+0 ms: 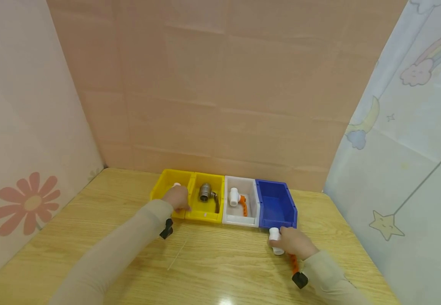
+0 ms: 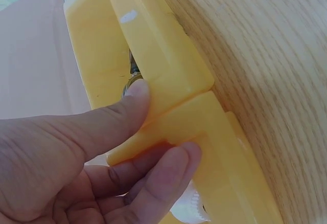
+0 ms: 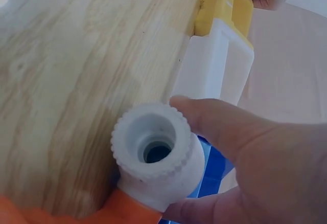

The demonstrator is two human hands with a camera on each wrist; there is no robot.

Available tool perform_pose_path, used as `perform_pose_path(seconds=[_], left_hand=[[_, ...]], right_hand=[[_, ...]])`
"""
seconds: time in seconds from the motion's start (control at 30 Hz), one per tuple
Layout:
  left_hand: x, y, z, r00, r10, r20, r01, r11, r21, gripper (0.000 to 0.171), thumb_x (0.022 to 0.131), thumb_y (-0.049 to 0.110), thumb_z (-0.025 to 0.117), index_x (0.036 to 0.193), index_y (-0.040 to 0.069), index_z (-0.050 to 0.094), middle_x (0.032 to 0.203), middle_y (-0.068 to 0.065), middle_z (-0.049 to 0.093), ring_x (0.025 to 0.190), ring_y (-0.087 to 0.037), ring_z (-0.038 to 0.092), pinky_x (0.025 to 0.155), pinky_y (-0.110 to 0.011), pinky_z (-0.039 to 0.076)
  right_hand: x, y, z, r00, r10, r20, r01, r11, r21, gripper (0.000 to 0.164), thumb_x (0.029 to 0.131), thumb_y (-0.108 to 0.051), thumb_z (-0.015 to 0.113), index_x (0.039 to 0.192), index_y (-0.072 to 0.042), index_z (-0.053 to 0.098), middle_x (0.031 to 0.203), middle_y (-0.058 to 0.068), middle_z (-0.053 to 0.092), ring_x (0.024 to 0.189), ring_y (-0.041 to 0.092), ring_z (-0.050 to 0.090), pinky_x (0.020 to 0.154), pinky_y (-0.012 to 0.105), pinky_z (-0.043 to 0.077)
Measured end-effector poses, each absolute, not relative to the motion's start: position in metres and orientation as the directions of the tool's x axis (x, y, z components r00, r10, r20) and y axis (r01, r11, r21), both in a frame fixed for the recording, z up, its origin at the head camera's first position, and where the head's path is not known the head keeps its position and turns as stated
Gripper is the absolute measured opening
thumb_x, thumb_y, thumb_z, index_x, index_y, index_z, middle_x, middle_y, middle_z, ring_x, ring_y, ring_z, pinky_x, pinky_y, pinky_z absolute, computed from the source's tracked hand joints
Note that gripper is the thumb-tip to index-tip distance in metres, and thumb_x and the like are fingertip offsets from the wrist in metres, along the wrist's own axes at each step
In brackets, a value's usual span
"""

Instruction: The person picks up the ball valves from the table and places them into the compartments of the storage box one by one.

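My left hand (image 1: pixel 176 198) is at the two yellow bins on the left, its thumb and curled fingers gripping the wall where they meet. A white plastic fitting (image 2: pixel 189 203) shows partly behind its fingers in the leftmost yellow bin (image 2: pixel 225 168). In the other yellow bin (image 1: pixel 213 217) lies a metal valve (image 1: pixel 205 192). With my right hand (image 1: pixel 296 242) I hold a white plastic ball valve (image 3: pixel 158 157) with an orange handle (image 3: pixel 122 211), in front of the blue bin (image 1: pixel 275 188). The valve's round, ridged opening faces the right wrist camera.
A white bin (image 1: pixel 239 182) between the yellow and blue ones contains another white valve (image 1: pixel 234 197) with an orange handle. The bins stand in a row on a wooden table (image 1: pixel 213 262). Behind them hangs a pinkish-brown backdrop (image 1: pixel 220 106), with patterned sheets (image 1: pixel 407 169) at the sides.
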State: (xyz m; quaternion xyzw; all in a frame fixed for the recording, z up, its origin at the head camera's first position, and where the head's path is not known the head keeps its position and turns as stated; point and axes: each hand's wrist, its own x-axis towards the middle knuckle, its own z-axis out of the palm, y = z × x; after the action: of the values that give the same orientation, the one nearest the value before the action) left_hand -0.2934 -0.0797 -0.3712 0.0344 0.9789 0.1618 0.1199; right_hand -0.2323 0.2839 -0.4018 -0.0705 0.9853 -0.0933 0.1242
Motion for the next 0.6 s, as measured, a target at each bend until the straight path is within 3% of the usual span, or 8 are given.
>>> perform_pose_path(seconds=[0.13,0.6], left_hand=[[-0.2949,-0.0802,-0.3722,-0.969,0.101,-0.227,0.023,0.946,0.324,0.03,0.079,0.023,0.081,0.092,0.0,0.067,0.074,-0.006,0.061,0.057,-0.017,0.062,0.052,-0.022,0.05],[-0.2951,-0.0803,-0.373,-0.968,0.124,-0.218,0.05,0.948,0.314,0.028,0.078,0.024,0.082,0.083,0.002,0.066,0.073,-0.006,0.062,0.062,-0.021,0.069,0.05,-0.022,0.051]], right_hand=[[-0.2316,0.2808,-0.4015,-0.958,-0.158,-0.239,-0.118,0.978,-0.174,0.062,0.08,-0.045,0.073,0.108,0.008,0.06,0.095,0.017,0.064,0.078,0.025,0.057,0.071,0.044,0.05],[-0.2345,0.2832,-0.4072,-0.96,-0.145,-0.238,-0.099,0.976,-0.195,0.067,0.079,-0.046,0.074,0.11,0.011,0.058,0.094,0.016,0.063,0.079,0.024,0.055,0.072,0.042,0.049]])
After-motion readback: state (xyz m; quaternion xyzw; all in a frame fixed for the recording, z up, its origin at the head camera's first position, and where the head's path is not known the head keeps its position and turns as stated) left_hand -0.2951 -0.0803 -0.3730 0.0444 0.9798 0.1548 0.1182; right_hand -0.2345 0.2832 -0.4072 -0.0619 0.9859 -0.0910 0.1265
